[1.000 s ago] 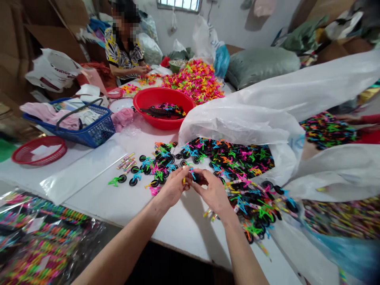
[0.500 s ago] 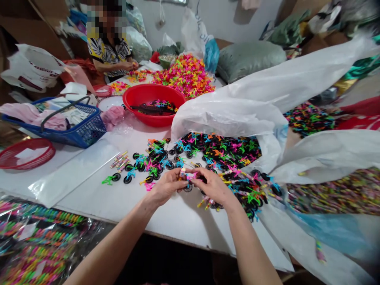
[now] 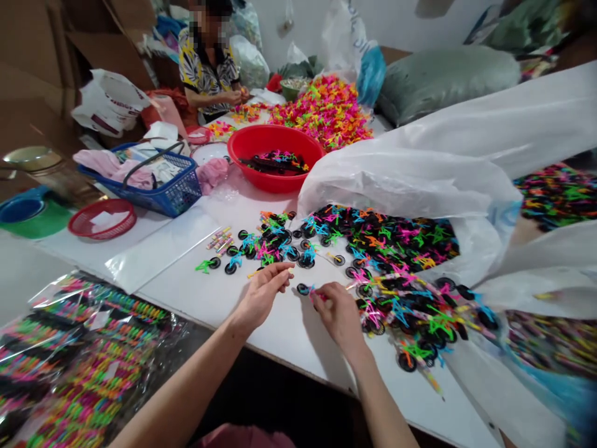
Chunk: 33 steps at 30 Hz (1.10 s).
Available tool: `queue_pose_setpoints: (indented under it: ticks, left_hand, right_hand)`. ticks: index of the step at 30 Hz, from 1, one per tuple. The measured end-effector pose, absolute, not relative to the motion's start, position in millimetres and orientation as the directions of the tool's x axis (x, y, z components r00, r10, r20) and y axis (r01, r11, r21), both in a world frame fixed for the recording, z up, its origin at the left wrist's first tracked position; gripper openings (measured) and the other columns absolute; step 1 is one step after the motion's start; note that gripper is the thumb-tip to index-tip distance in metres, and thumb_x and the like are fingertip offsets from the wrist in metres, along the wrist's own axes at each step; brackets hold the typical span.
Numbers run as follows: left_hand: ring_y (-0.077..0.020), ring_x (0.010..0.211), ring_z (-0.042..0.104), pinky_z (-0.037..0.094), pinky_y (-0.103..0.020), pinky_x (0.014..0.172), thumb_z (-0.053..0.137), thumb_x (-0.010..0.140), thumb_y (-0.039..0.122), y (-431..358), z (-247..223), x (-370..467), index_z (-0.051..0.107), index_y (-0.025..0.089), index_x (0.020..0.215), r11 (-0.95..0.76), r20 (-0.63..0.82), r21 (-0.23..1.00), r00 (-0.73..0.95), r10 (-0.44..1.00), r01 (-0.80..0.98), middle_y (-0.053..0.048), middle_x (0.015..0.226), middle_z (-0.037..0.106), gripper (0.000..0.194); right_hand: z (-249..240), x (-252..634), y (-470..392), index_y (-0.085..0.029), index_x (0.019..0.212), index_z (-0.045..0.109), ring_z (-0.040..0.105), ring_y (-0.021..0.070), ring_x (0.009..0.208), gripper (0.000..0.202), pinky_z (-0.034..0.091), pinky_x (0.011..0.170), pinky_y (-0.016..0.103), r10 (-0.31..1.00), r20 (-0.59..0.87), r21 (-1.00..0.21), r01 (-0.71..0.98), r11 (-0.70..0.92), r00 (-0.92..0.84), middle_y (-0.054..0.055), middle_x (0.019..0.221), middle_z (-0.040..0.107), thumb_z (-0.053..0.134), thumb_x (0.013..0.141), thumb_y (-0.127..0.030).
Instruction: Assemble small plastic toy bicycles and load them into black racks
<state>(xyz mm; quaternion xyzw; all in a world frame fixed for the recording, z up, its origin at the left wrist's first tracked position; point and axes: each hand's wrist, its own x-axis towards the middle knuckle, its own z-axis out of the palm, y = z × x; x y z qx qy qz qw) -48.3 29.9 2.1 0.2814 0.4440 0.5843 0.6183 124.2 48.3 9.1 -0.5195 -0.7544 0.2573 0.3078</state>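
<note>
Bike (image 3: pixel 305 290), pink and blue with a black wheel, sits between the fingertips of the right hand (image 3: pixel 339 311), above the middle of the white table (image 3: pixel 280 326); whether its wheel touches the top cannot be told. The left hand (image 3: pixel 262 292) is apart from it, fingers loosely bent, with nothing seen in its grasp. Behind the table stands a pale wall (image 3: pixel 410 31), with cardboard (image 3: pixel 28 68) at the left and a bulging green sack (image 3: pixel 448 84) at the right. A co-worker (image 3: pixel 205 74) in a patterned shirt sits at the far end, both hands together, near a bright pile (image 3: pixel 326 115) of small pieces.

Half a second ago both hands met around the bike; now they have parted and only the right keeps it. The view has swung left, bringing in a green tub (image 3: pixel 40 218).

A white sack (image 3: pixel 396 168) lies with its mouth toward the hands, spilling a heap (image 3: pixel 401 236) of bikes. The red basin (image 3: pixel 275 182) holds more, with dark pieces. Pink cloth and papers fill the blue basket (image 3: pixel 177 190); white paper lies in the red tray (image 3: pixel 102 231). Striped sticks (image 3: pixel 545 339) show in another sack, lower right.
</note>
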Motion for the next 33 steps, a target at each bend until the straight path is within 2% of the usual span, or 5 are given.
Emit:
queue_pose_setpoints:
  ticks: [5, 13, 19, 26, 33]
  left_hand:
    - [-0.0061, 0.058, 0.049, 0.032, -0.018, 0.054, 0.070, 0.071, 0.034, 23.7, 9.5, -53.7, 0.060, 0.013, 0.091, 0.190, -0.221, 0.851, -0.006, 0.975, -0.490, -0.003, 0.074, 0.063, 0.031]
    - [-0.0046, 0.053, 0.042, 0.029, -0.018, 0.051, 0.067, 0.075, 0.033, 20.7, 14.0, -49.7, 0.061, 0.012, 0.079, 0.211, -0.164, 0.878, 0.142, 0.976, -0.430, 0.000, 0.064, 0.056, 0.022]
    - [-0.0048, 0.051, 0.040, 0.029, -0.019, 0.051, 0.070, 0.071, 0.033, 14.1, 18.2, -50.9, 0.061, 0.012, 0.075, 0.183, -0.140, 0.913, 0.142, 0.980, -0.365, 0.003, 0.057, 0.051, 0.024]
    - [-0.0085, 0.057, 0.045, 0.034, -0.021, 0.054, 0.064, 0.072, 0.027, -9.6, 5.2, -34.0, 0.064, 0.011, 0.072, 0.229, -0.238, 0.970, -0.113, 0.965, -0.082, 0.000, 0.061, 0.056, 0.016]
    - [-0.0079, 0.055, 0.045, 0.036, -0.021, 0.054, 0.065, 0.071, 0.034, 10.5, 26.4, -32.3, 0.065, 0.012, 0.079, 0.161, -0.140, 0.958, 0.106, 0.985, -0.238, -0.001, 0.063, 0.057, 0.025]
  right_hand:
    - [49.2, 108.8, 55.9, -0.018, 0.076, 0.063, 0.049, 0.0122, 0.057, 0.025, 0.039, 0.054, 0.023, 0.986, 0.057, -0.929, 0.354, 0.109, -0.154, 0.000, 0.063, 0.057, 0.057, 0.078, -0.042]
    - [29.1, 102.6, 47.1, -0.017, 0.069, 0.056, 0.042, 0.0076, 0.050, 0.028, 0.034, 0.045, 0.018, 0.938, -0.177, -0.981, -0.023, -0.192, -0.298, -0.003, 0.057, 0.051, 0.064, 0.073, -0.043]
    - [44.9, 108.9, 38.8, -0.017, 0.066, 0.054, 0.042, 0.0089, 0.050, 0.030, 0.034, 0.044, 0.020, 0.914, -0.204, -0.979, 0.064, -0.194, -0.351, -0.004, 0.054, 0.048, 0.062, 0.074, -0.045]
    - [14.3, 103.9, 21.6, -0.020, 0.066, 0.056, 0.048, 0.0139, 0.053, 0.029, 0.037, 0.053, 0.024, 0.984, -0.034, -0.853, 0.518, 0.064, -0.176, -0.001, 0.055, 0.054, 0.054, 0.076, -0.047]
    - [25.6, 129.6, 31.5, -0.019, 0.069, 0.058, 0.044, 0.0126, 0.054, 0.029, 0.037, 0.049, 0.022, 0.964, -0.129, -0.963, 0.260, -0.067, -0.231, -0.001, 0.058, 0.052, 0.062, 0.073, -0.047]
